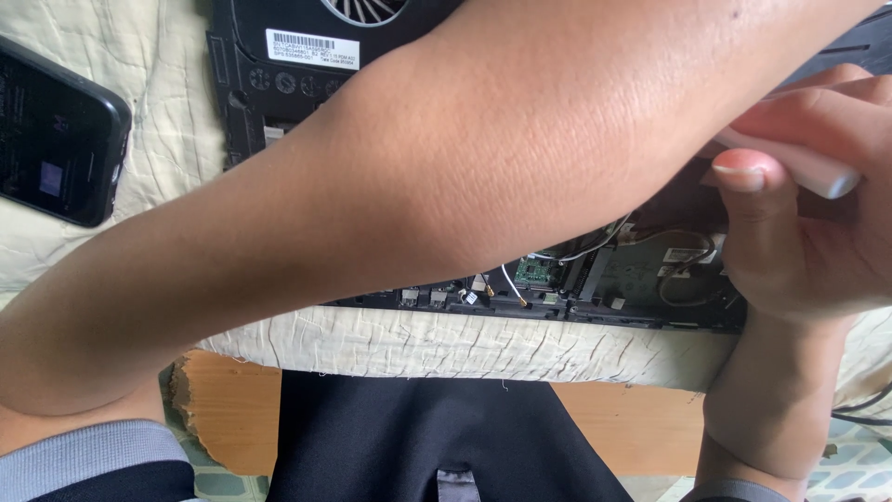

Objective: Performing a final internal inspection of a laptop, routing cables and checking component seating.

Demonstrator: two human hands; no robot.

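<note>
Opened black laptop under both hands, white tool in right hand.

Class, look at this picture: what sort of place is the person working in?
Probably a makeshift home repair spot: an opened laptop lies on a quilted cloth over a chipped wooden board, with a phone beside it.

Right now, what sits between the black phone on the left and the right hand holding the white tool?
In the head view, the left forearm crosses that whole stretch, over the opened black laptop, between the phone and the right hand gripping the white tool.
</note>
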